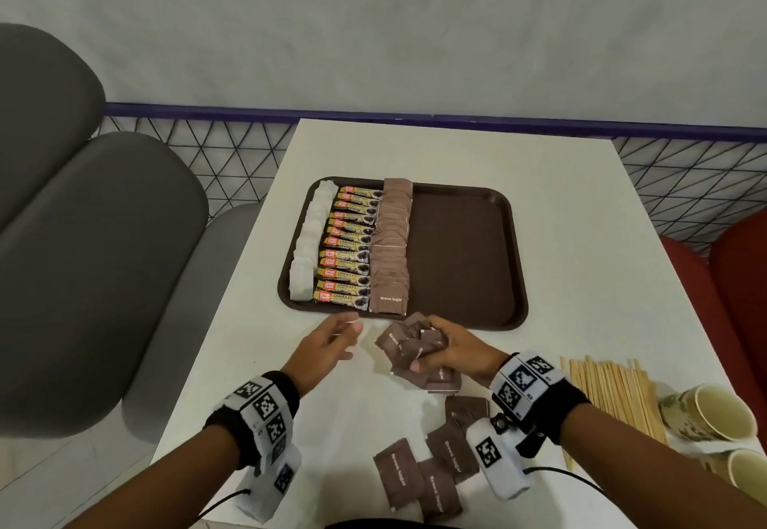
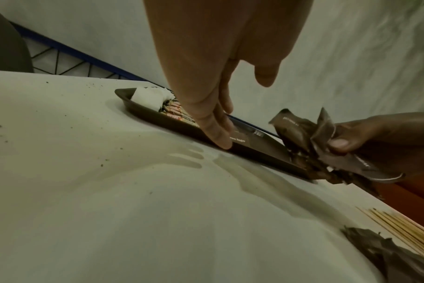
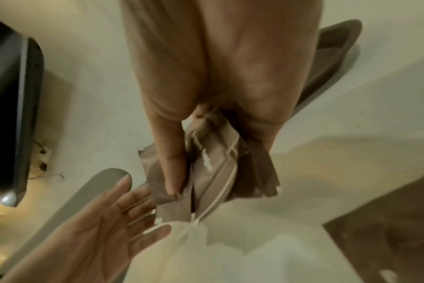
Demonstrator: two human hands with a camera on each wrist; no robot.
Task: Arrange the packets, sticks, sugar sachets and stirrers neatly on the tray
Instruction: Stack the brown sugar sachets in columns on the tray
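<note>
right hand (image 3: 206, 80), clutched sachets (image 3: 213, 168) partly hidden

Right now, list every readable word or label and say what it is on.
"Brown Sugar": nearest brown paper sachet in the tray's row.
"Brown Sugar": loose brown sachets on the white table.
"GRANULES": yellow coffee sticks; their orange brand patch is too blurred.
Square black-and-white wristband codes: patterns, no words.

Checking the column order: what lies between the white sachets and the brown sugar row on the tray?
A column of coffee granule sticks, seen in the head view.

Café: padded seats (image 1: 83, 238), paper cups (image 1: 714, 412), tray (image 1: 469, 246)
</note>
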